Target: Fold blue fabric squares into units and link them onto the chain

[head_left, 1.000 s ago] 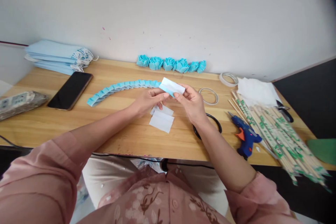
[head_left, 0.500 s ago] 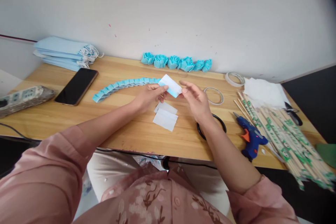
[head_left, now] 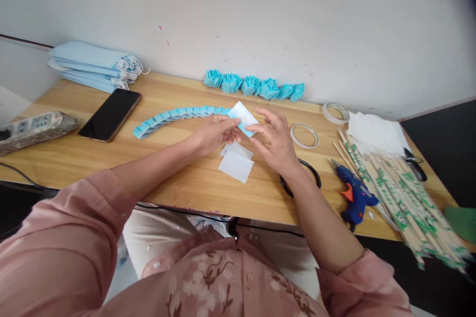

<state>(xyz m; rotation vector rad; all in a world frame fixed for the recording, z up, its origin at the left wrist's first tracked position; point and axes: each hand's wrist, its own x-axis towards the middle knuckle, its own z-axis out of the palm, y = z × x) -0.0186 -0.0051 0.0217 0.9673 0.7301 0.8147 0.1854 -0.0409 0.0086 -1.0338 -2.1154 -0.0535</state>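
My left hand (head_left: 213, 132) pinches a small folded piece, white on top with a light-blue edge (head_left: 243, 115), at the right end of a long curved chain of blue folded pieces (head_left: 174, 118) lying on the wooden table (head_left: 171, 173). My right hand (head_left: 274, 141) is beside it with the upper fingers spread, its lower fingertips touching the piece's right edge. Two white cut rectangles (head_left: 236, 161) lie on the table just below both hands.
A row of blue folded flowers (head_left: 254, 85) stands against the wall. Left: a stack of blue face masks (head_left: 91, 65), a black phone (head_left: 110, 114), a power strip (head_left: 33, 128). Right: tape rings (head_left: 305, 134), a blue glue gun (head_left: 354, 196), wrapped chopsticks (head_left: 401, 201), white sheets (head_left: 374, 130), scissors (head_left: 414, 164).
The white and blue piece has come down from above the table onto the chain's right end. My right hand let go of it, then came back with its fingers spread.
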